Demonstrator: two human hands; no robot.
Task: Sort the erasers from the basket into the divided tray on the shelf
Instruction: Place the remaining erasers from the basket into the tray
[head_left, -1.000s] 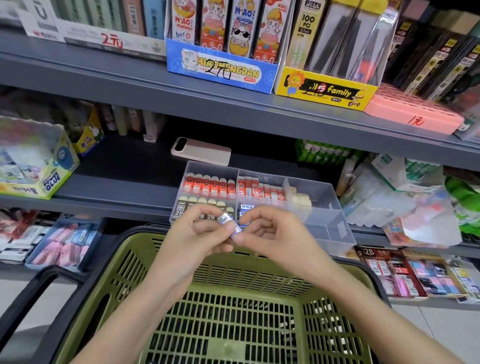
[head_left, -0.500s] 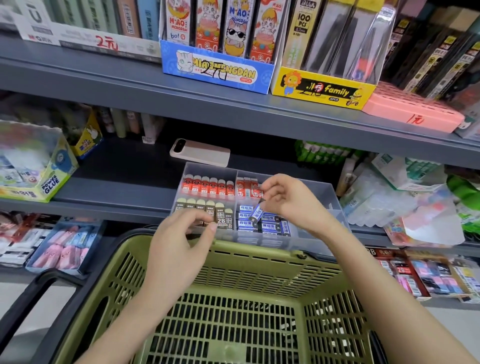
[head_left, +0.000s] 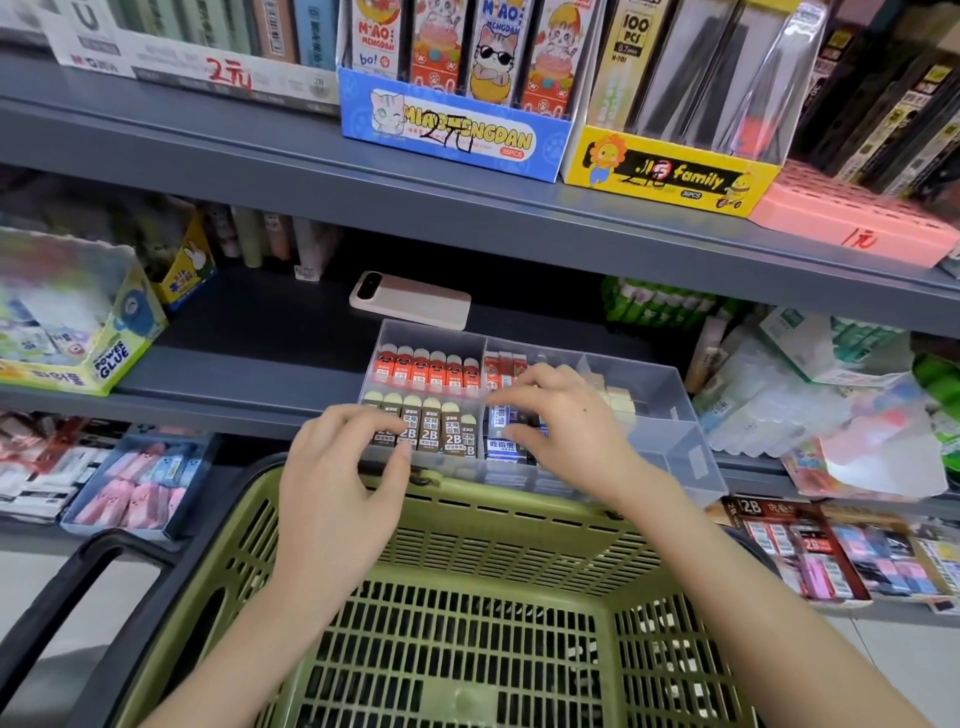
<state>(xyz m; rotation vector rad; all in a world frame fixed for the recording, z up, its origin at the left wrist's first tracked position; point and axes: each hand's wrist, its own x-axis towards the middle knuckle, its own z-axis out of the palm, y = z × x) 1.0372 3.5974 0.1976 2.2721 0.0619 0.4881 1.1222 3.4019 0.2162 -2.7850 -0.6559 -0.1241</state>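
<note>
Both forearms reach forward over the green basket (head_left: 467, 540) toward the clear divided tray (head_left: 693, 457), which sits at the front edge of the grey shelf (head_left: 234, 364). The left hand (head_left: 343, 493) hovers just before the tray's front wall, palm down, fingers loosely curled with the tips near the wall, and it holds nothing. The right hand (head_left: 566, 431) is inside the tray, fingers spread and bent down onto the blue-sleeved erasers (head_left: 501, 447) in the front middle compartment; motion blur there hides whether it pinches one or only touches them, so I cannot tell

The right hand covers much of that compartment and part of the one behind it. Red-sleeved erasers (head_left: 426, 369) stand in a row in the back left compartment, brown 2B erasers (head_left: 436, 431) in the front left, and cream erasers (head_left: 618, 400) lie just right of the hand. Behind the tray lies a pale flat device (head_left: 410, 301), a phone or power bank. A Power Glue box (head_left: 78, 332) stands far left on the shelf, and a blue cat-printed display box (head_left: 452, 124) sits on the shelf above
</note>
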